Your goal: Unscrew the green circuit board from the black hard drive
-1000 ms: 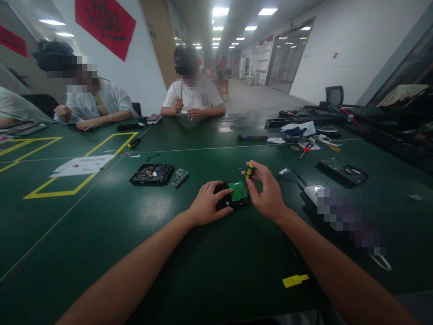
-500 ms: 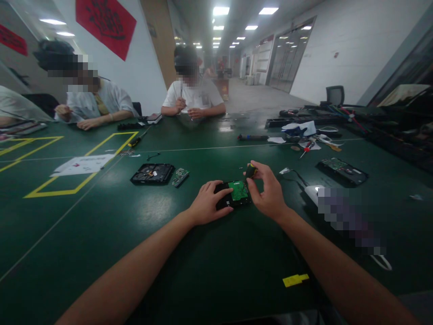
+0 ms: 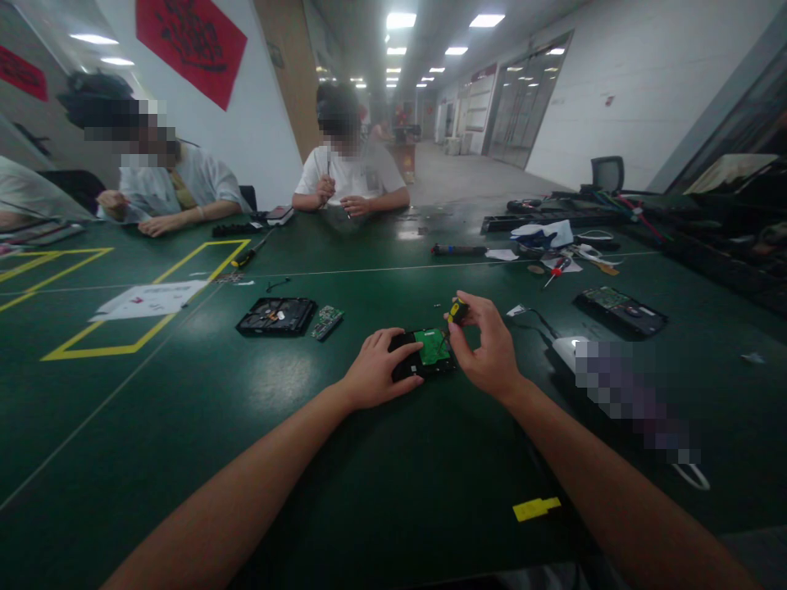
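Observation:
A black hard drive (image 3: 435,348) with a green circuit board lies on the green table (image 3: 344,508). My left hand (image 3: 379,369) rests over its left part, fingers spread across the drive and holding it. A yellow and black screwdriver (image 3: 457,311) is pinched between the thumb and fingers of my right hand (image 3: 489,344), its thin shaft pointing down at the board's right side. Left of the drive lie a loose circuit board (image 3: 328,322) and an opened black drive casing (image 3: 276,316).
Another drive (image 3: 620,311) lies at the right, beyond a long pixelated object (image 3: 633,393) with a strap. Tools, a red screwdriver (image 3: 557,271) and papers lie farther back. Two people (image 3: 350,176) sit across the table. A yellow tape piece (image 3: 536,509) is near the front.
The screwdriver handle has turned slightly in my right hand, showing more yellow. Both hands and the drive stay in nearly the same place.

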The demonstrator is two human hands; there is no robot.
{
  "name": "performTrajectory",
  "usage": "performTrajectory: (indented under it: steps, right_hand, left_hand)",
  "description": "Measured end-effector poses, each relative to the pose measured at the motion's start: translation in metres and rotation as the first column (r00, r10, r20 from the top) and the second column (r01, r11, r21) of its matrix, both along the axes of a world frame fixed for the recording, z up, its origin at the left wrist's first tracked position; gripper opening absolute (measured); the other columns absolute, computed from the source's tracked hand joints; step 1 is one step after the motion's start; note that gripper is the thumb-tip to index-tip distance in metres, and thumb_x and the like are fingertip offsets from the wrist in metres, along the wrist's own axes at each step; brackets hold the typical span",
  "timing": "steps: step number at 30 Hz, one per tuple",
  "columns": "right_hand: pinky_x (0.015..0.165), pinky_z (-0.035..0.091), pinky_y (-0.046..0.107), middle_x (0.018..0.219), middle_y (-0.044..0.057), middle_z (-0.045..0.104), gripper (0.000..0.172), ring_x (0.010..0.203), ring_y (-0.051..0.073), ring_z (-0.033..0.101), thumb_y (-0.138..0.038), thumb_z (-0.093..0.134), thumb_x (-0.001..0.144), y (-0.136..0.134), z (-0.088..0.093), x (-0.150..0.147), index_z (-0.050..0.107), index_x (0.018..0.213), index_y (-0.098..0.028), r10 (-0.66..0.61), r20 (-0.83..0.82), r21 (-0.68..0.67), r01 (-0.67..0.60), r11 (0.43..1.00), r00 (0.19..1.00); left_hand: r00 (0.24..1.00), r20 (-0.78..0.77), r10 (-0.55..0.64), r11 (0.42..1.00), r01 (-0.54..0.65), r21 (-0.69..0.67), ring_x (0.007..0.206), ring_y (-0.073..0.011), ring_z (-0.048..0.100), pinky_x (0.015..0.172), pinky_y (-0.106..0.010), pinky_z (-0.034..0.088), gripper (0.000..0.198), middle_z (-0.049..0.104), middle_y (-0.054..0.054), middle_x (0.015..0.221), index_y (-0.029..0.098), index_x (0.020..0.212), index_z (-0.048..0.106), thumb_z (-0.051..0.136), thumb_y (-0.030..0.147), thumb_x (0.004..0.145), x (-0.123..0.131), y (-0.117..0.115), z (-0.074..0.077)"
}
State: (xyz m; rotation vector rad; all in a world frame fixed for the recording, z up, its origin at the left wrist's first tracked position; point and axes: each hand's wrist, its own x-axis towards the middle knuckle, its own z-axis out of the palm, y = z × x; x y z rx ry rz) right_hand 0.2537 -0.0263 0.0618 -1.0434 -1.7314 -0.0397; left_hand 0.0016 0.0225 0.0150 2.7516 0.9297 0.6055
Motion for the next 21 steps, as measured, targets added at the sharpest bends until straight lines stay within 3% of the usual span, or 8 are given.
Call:
performTrajectory:
  steps: [3, 8, 15, 21]
  right_hand:
    - [0.089, 0.064, 0.049, 0.135, 0.012, 0.06, 0.058, 0.108, 0.026, 0.068, -0.017, 0.061, 0.098, -0.0003, 0.0008, 0.0003, 0.047, 0.152, -0.031, 0.023, -0.009, -0.01, -0.023, 1.0, 1.0]
    - [0.08, 0.065, 0.046, 0.122, 0.01, 0.06, 0.054, 0.102, 0.026, 0.066, -0.022, 0.07, 0.095, -0.0004, 0.0054, 0.0012, 0.054, 0.146, -0.033, -0.045, 0.026, 0.048, 0.044, 0.998, 0.999]
    - [0.091, 0.062, 0.049, 0.135, 0.011, 0.063, 0.061, 0.104, 0.026, 0.068, -0.018, 0.061, 0.099, -0.0013, 0.0031, 0.0012, 0.045, 0.156, -0.033, -0.006, 0.036, -0.015, 0.006, 1.0, 0.999]
    - [0.086, 0.062, 0.046, 0.122, 0.008, 0.061, 0.055, 0.101, 0.025, 0.066, -0.023, 0.069, 0.096, -0.001, 0.0043, 0.0022, 0.054, 0.148, -0.035, -0.044, 0.057, 0.04, 0.042, 0.998, 0.997]
  left_hand:
    - [1.0, -0.01, 0.001, 1.0, -0.001, 0.002, 0.143, -0.0407, 0.043, 0.116, -0.063, 0.04, 0.067, 0.043, -0.015, 0.155, 0.032, 0.153, 0.055, 0.073, 0.056, 0.093, 0.0003, -0.0003, 0.0]
    - [1.0, -0.009, 0.004, 1.0, -0.004, 0.008, 0.143, -0.0402, 0.043, 0.116, -0.062, 0.04, 0.068, 0.043, -0.015, 0.155, 0.032, 0.154, 0.054, 0.073, 0.056, 0.093, 0.0005, 0.0001, -0.0013]
    - [1.0, -0.012, -0.001, 1.0, 0.001, 0.013, 0.143, -0.0397, 0.043, 0.116, -0.062, 0.04, 0.068, 0.043, -0.016, 0.154, 0.032, 0.154, 0.054, 0.073, 0.057, 0.093, 0.0, 0.0011, -0.0024]
    - [1.0, -0.01, 0.003, 1.0, -0.003, 0.002, 0.143, -0.0399, 0.043, 0.116, -0.062, 0.04, 0.069, 0.044, -0.014, 0.155, 0.034, 0.154, 0.053, 0.073, 0.057, 0.093, 0.0001, 0.0005, -0.0016]
